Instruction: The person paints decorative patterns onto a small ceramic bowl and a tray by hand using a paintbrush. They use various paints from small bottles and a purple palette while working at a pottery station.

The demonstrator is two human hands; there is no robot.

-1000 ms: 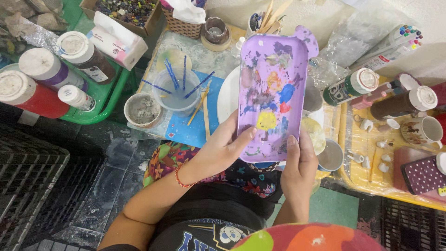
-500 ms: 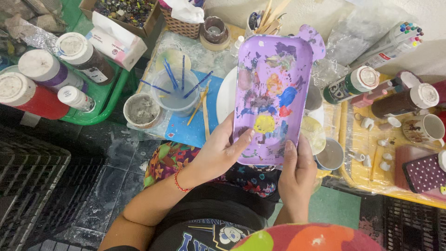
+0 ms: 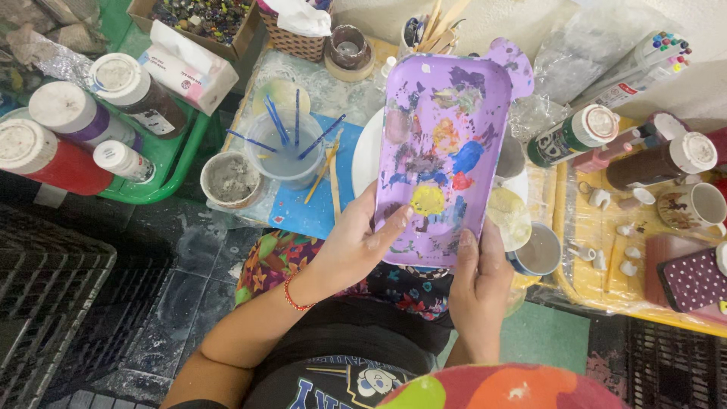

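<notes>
Far left: paint bottles (image 3: pixel 72 129) lie in the green tray (image 3: pixel 182 163), caps toward you, so colours read at a glance. Tissue box (image 3: pixel 185 68) sits just beyond, within reach for wiping.

Left of centre: grey paste cup (image 3: pixel 231 179) and water cup (image 3: pixel 286 148) with blue brushes (image 3: pixel 280 121) stand on the worktop (image 3: pixel 310 216), near your left side for dipping.

Centre: your left hand (image 3: pixel 352 250) grips the palette (image 3: pixel 443 155) at its near-left edge, thumb on top, fingers underneath. Your right hand (image 3: pixel 478 284) clamps the near-right corner, thumb on the painted face. Both closed on it, two-point hold keeps it steady. Palette is lifted off the worktop, tilted up toward you, above the white plate (image 3: pixel 365 155), so the paint blobs face you.

Right: green bottle (image 3: pixel 569 136) and brown bottle (image 3: pixel 659 160) lie on their sides by the yellow tray (image 3: pixel 583 227). Mug (image 3: pixel 693 206) upright on it. Marker pack (image 3: pixel 644 64) at far right, out of the wet zone.
</notes>
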